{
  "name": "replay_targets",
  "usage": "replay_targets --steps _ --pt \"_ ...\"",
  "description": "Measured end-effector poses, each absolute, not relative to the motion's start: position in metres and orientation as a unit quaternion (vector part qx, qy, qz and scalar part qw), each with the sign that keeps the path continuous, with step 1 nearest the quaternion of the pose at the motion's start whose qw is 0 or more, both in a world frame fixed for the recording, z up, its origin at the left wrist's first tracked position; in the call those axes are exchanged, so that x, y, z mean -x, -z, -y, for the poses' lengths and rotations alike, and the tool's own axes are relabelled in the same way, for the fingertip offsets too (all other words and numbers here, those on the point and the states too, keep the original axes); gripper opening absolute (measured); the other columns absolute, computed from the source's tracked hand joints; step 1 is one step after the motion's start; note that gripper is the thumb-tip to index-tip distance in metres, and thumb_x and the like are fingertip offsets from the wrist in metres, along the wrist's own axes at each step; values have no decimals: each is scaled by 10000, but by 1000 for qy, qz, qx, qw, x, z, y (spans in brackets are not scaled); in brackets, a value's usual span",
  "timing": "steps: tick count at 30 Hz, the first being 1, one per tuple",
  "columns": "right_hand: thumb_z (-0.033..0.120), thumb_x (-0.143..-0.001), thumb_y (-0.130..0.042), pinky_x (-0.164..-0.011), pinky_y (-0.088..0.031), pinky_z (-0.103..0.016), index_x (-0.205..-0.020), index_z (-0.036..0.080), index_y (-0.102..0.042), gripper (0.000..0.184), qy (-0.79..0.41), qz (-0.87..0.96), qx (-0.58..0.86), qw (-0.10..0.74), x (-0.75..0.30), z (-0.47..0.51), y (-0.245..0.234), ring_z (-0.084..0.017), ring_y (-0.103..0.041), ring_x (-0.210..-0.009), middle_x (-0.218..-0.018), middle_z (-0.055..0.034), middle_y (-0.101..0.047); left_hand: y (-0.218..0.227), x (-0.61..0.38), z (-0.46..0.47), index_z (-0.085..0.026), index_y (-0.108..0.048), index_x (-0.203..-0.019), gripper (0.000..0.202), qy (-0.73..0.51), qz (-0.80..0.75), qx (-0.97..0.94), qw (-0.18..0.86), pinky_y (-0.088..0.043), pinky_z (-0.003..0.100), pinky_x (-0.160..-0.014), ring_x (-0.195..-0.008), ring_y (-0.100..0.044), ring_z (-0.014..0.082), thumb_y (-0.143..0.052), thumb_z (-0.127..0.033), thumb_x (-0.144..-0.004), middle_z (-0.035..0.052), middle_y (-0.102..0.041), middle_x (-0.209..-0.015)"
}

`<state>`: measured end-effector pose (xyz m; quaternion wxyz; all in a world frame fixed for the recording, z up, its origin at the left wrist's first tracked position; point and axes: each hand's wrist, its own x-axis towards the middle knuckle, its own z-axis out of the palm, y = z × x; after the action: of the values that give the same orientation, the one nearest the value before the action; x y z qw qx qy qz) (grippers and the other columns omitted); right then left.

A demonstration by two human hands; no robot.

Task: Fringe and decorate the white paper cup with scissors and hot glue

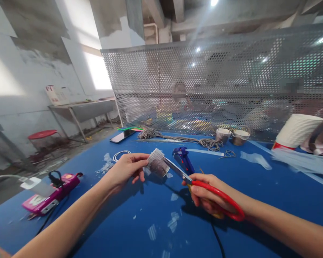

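At the frame's centre, a person's left hand (127, 167) pinches a small white-and-brown cup-like piece (158, 163), and the right hand (208, 193), lower right, grips red-handled metal scissors (187, 178) at its edge.

L hand (133, 166) pinches, R hand (208, 193) grips, both arms (83, 211) stretched fwd.

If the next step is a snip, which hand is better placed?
Probably the right hand: it holds the scissors, blades at the piece. The left hand is busy gripping that piece.
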<state>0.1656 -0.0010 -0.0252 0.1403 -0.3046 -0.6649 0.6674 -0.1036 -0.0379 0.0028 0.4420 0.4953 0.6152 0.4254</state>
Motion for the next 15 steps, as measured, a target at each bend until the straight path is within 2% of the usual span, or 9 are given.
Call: replay_targets --steps 5,9,13,15 --pt "639 -741 -666 -354 -253 -140 -1014 171 -521 560 -757 586 256 136 -165 4 31 -17 -330 -390 -638 48 -548 -4 105 40 -72 -659 -1153 530 -437 -619 -469 453 -236 176 -350 -291 -364 57 -651 -348 -700 6 -581 -387" --pt "638 -740 -657 -353 -221 -146 -1035 173 -522 566 -780 553 265 127 -168 6 34 -18 -303 -388 -624 49 -539 -2 104 41 -92 -680 -1114 510 -439 -610 -471 462 -214 178 -355 -308 -373 57 -673 -379 -692 -11 -559 -383" --pt "650 -771 -611 -343 -249 -164 -1023 179 -515 544 -737 603 266 153 -169 7 32 -27 -310 -375 -635 46 -545 -3 99 46 -134 -687 -1059 448 -430 -623 -490 432 -165 188 -350 -314 -386 71 -658 -398 -699 -60 -483 -353" --pt "599 -780 -633 -377 -302 -178 -1029 182 -526 498 -665 664 280 197 -167 10 28 -40 -356 -412 -661 45 -547 -5 93 50 -158 -684 -1017 393 -431 -637 -509 388 -183 197 -353 -314 -389 69 -641 -400 -710 -60 -518 -409"
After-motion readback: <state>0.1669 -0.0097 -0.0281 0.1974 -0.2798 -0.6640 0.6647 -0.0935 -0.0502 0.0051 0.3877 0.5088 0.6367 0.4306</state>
